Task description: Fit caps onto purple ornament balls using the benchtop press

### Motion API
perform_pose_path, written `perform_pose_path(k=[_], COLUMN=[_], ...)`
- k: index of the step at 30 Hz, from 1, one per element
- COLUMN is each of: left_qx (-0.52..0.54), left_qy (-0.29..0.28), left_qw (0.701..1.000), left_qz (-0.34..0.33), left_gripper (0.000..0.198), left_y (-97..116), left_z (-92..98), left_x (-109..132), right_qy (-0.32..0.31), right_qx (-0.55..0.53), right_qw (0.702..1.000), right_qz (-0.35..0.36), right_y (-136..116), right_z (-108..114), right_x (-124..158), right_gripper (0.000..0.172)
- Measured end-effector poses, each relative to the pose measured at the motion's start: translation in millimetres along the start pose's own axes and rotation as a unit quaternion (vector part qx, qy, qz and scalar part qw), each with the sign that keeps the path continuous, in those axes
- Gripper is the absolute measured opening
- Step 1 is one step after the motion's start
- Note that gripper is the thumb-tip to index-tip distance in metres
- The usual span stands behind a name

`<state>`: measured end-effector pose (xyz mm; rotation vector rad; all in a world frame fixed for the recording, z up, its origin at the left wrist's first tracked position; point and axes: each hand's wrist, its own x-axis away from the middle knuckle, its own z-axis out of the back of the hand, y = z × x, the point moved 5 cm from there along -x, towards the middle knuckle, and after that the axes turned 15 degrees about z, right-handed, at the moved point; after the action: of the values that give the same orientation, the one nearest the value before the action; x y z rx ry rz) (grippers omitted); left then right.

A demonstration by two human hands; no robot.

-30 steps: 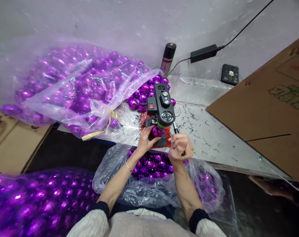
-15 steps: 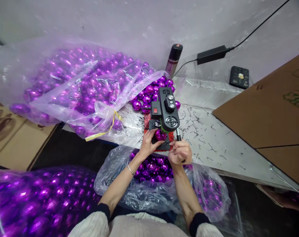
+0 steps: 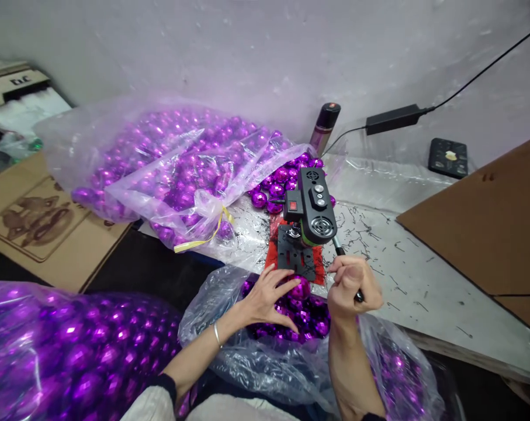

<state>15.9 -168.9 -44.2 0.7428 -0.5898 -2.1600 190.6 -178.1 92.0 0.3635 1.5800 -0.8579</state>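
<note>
A small black bench press machine [image 3: 311,204] with a red switch stands on a black base plate [image 3: 295,257] over a red mat at the table's front edge. My right hand [image 3: 352,283] is closed round the machine's black lever handle. My left hand [image 3: 269,298] holds a shiny purple faceted ball [image 3: 300,288] in its fingertips, just below the table edge and over an open clear bag [image 3: 291,345] of purple balls in my lap. The base plate is bare.
A large clear bag of purple balls [image 3: 168,169] tied with yellow ribbon lies on the table's left. Another full bag [image 3: 63,351] sits lower left. A spray can [image 3: 324,126], power adapter [image 3: 394,118], black box [image 3: 449,156] and cardboard sheet [image 3: 488,228] are to the right. Small metal bits litter the table [image 3: 400,257].
My left hand took the purple ball off the machine's base plate and drew it back toward the lap bag. The right hand stayed on the lever. The view shifted left.
</note>
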Motion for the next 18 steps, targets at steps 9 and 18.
perform_pose_path(k=[9,18], left_qx=[0.068,0.362], left_qy=[0.252,0.205], left_qw=[0.888,0.809], left_qz=[0.38,0.416], left_gripper=[0.043,0.039], left_y=[-138,-139], left_z=[83.8,77.7], left_x=[-168,-158], right_qy=[0.002,-0.011], right_qx=[-0.002,-0.006], right_qw=[1.0,0.999], right_qz=[0.01,0.039], right_y=[2,3], right_z=[1,1], right_x=[10,14], right_gripper=[0.042,0.039])
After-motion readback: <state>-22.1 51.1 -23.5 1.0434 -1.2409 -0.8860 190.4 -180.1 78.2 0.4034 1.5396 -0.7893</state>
